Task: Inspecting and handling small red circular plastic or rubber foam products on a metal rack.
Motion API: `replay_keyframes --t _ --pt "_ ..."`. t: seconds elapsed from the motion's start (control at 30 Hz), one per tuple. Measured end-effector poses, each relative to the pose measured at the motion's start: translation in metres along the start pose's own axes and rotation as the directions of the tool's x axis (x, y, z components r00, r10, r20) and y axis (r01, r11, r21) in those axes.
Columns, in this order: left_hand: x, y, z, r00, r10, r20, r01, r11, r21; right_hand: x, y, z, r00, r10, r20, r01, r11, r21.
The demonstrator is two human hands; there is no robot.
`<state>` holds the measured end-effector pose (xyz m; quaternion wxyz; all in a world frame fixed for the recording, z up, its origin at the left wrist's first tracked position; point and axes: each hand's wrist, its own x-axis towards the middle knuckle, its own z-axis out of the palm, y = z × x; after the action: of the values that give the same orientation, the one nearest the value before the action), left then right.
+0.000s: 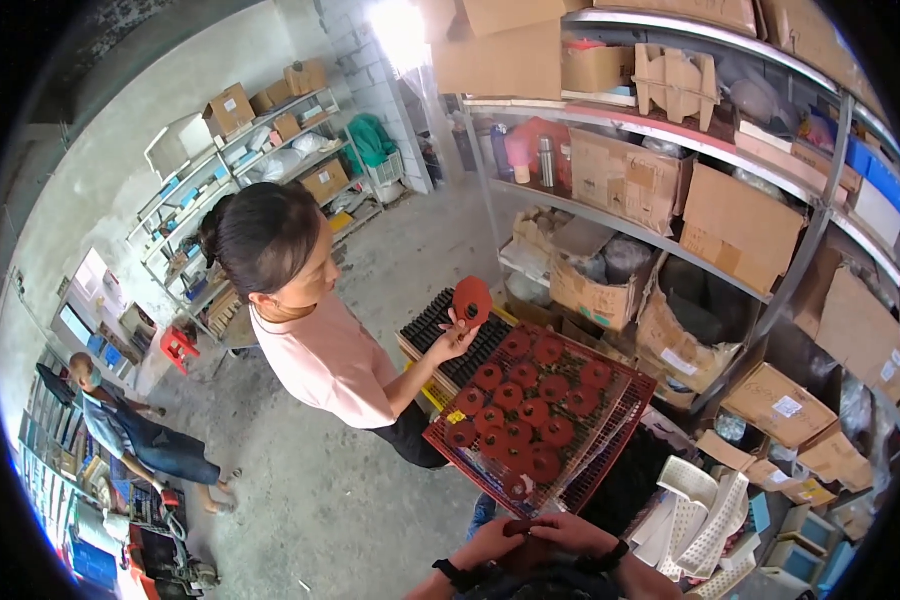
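At the lower edge, my left hand and my right hand are close together, fingers closed on one dark red ring-shaped part between them. Much of that part is hidden by my fingers. Just beyond my hands lies a red mesh tray bearing several reddish-brown ring-shaped parts, each with a hole in its middle. Across the tray, a co-worker in a pink shirt holds up a similar red part in one hand and faces it.
Beside the tray stands a rack of small black pieces. White perforated plastic baskets are piled to my right. Metal shelves with cardboard boxes line the right side. Another person bends over equipment at far left, near a red stool.
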<state>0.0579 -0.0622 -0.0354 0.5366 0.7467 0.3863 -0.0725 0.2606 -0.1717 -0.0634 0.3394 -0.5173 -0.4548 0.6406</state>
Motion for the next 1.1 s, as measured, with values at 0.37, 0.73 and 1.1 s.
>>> replay_keyframes --t 0.37,0.73,1.1 --pt "0.0 0.011 -0.002 0.999 -0.032 -0.001 0.032 0.998 0.049 -0.005 -0.025 -0.002 0.999 -0.011 0.042 0.01 1.0 0.029" --pt "0.001 0.001 -0.004 1.0 -0.025 -0.008 0.026 0.992 0.122 0.004 -0.036 -0.002 0.995 0.052 0.09 -0.05 0.998 -0.025" --pt "0.002 -0.004 -0.002 1.0 -0.027 -0.013 0.028 0.992 0.126 0.012 -0.016 -0.004 0.989 0.042 0.14 -0.046 0.999 0.023"
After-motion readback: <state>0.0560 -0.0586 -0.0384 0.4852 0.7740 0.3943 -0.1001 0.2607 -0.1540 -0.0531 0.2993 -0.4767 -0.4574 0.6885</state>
